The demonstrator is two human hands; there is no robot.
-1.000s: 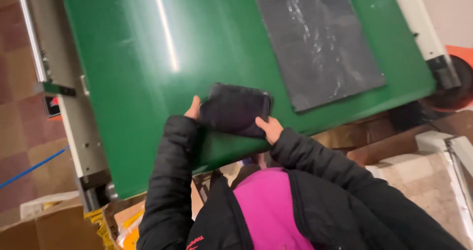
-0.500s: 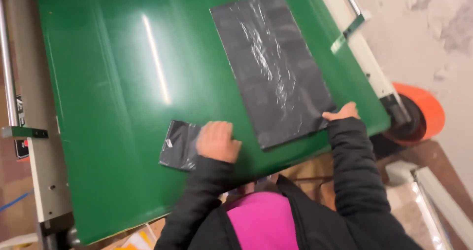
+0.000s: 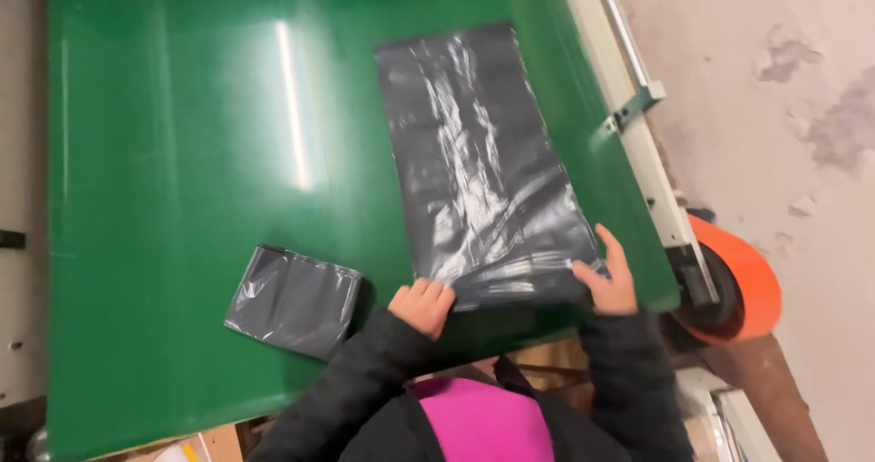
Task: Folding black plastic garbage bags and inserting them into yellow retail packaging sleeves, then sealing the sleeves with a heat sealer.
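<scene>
Large grey plastic bag (image 3: 488,166) flat on green bench (image 3: 173,152), long side running away from the hands, near edge at the bench's front lip. Left hand (image 3: 422,305) curled, knuckles up, clenched on the bag's near-left corner; fingertips hidden, so pinch or press cannot be told. Right hand (image 3: 609,284) open, fingers spread, pressing flat on the near-right corner, grasping nothing. Film wrinkled and glossy between the two hands, smoother farther out.

Small folded grey bag (image 3: 296,300) just left of the left hand, apart from the big bag, lying loose on the bench, touched by neither hand.

Step, by judgement: holding or squaring the near edge of the flat bag, likely ahead of a fold like the small one's. Next move would call for both corners gripped evenly, film kept taut, no air trapped.

Bench surface smooth, shiny, a strip of light reflected along it. Pale metal rail (image 3: 638,143) right of the right hand; orange wheel (image 3: 743,284) beyond its near end. Blotchy pale floor (image 3: 793,88) farther right. Dark sleeves, pink top below.
</scene>
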